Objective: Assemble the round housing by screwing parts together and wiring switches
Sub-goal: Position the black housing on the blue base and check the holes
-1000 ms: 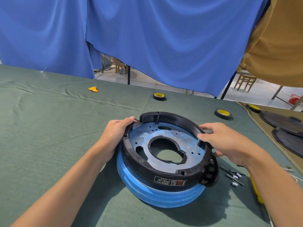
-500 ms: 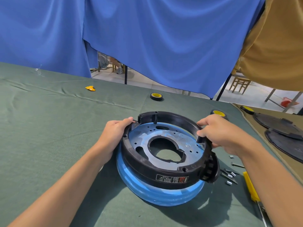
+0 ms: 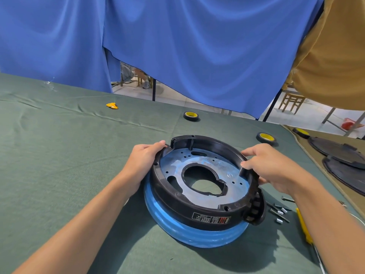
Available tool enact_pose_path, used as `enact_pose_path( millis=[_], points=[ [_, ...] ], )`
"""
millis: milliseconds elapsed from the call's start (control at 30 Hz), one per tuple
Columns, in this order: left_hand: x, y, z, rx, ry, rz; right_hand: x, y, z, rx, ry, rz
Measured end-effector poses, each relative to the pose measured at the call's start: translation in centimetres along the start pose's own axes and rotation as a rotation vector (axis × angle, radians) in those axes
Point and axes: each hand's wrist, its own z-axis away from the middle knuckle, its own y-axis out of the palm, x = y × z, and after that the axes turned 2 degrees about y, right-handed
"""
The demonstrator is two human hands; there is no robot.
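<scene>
Round black housing (image 3: pixel 199 206), blue-wrapped below, sits tilted on green cloth (image 3: pixel 59 155).

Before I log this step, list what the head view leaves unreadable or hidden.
- Label on the black housing: head view, print too small to read.
- Yellow tool: head view, partly hidden behind the right forearm.
- Black discs: head view, cut off by the right edge.
- Blue ring, far side: head view, hidden under the housing.
</scene>
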Motion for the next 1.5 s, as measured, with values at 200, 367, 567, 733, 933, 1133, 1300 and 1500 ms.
enact_pose_path(
  millis=[200, 367, 567, 733, 933, 1133, 1300, 1500],
  points=[
    [0.2, -0.1, -0.2, -0.007, 0.011, -0.018, -0.4, 0.1, -0.6, -0.005, 0.002, -0.033],
    [-0.1, -0.6, -0.5, 0.004, 0.031, -0.087, -0.3, 0.4, -1.1, -0.040, -0.030, -0.082],
    [-0.4, -0.7, -0.3, -0.003, 0.030, -0.220, -0.2, 0.2, -0.2, -0.130, -0.097, 0.036],
    [-0.6, -0.4, -0.7, 0.024, 0.067, -0.158, -1.7, 0.9, 3.1, -0.297, -0.038, -0.086],
    [-0.7, 0.0, -1.0, 0.076, 0.019, -0.102, -2.5, 3.9, 3.0, -0.315, 0.008, -0.356],
    [-0.6, -0.7, -0.5, -0.003, 0.021, -0.147, -2.2, 3.6, 0.9, -0.291, -0.028, -0.447],
    [-0.8, -0.6, -0.1, -0.030, 0.032, -0.191, -2.2, 3.4, 0.4, -0.247, -0.037, -0.486],
    [-1.8, -0.9, -0.1, -0.005, -0.009, -0.371, -3.0, 3.3, 1.9, -0.267, 0.041, -0.498]
  ],
)
